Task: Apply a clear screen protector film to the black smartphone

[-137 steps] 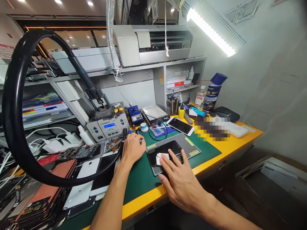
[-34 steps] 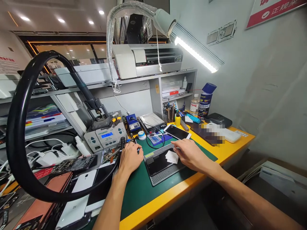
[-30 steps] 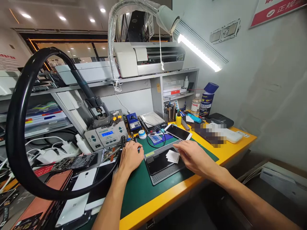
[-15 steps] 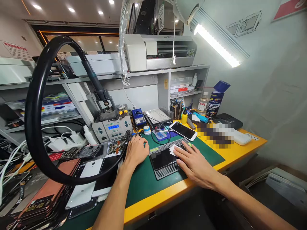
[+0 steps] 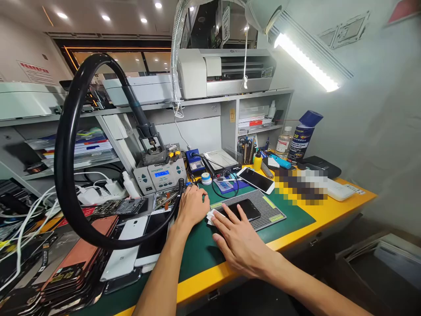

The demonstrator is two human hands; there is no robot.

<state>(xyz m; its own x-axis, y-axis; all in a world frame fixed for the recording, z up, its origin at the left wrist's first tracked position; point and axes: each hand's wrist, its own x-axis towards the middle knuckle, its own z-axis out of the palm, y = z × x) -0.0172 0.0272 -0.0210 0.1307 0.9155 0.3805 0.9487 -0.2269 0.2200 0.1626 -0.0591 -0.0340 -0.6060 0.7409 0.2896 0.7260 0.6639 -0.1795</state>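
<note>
A dark phone screen (image 5: pixel 249 208) lies on a grey perforated pad (image 5: pixel 270 218) on the green mat. My right hand (image 5: pixel 239 239) reaches over the left part of the screen with its fingers spread, pressing a folded white wipe (image 5: pixel 211 217) under the fingertips. The wipe's covered part is hidden. My left hand (image 5: pixel 194 204) rests on the mat left of the pad, thumb apart and fingers loosely bent, with nothing visible in it. Beside its fingers stands the end of a black hose (image 5: pixel 180 186); a small white-and-blue jar (image 5: pixel 206 178) is just beyond.
A looping black hose, a hot-air station (image 5: pixel 160 176) and stacked phone parts (image 5: pixel 79 259) crowd the left. Behind the pad lie a white phone (image 5: pixel 256 180) and a yellow bottle (image 5: pixel 258 161). A spray can (image 5: pixel 300 142) stands at the right; a lit lamp (image 5: pixel 307 61) hangs above.
My right hand has slid left across the screen with the wipe, and the pad and screen sit turned differently. My left hand stays in place. The whole view has shifted slightly.
</note>
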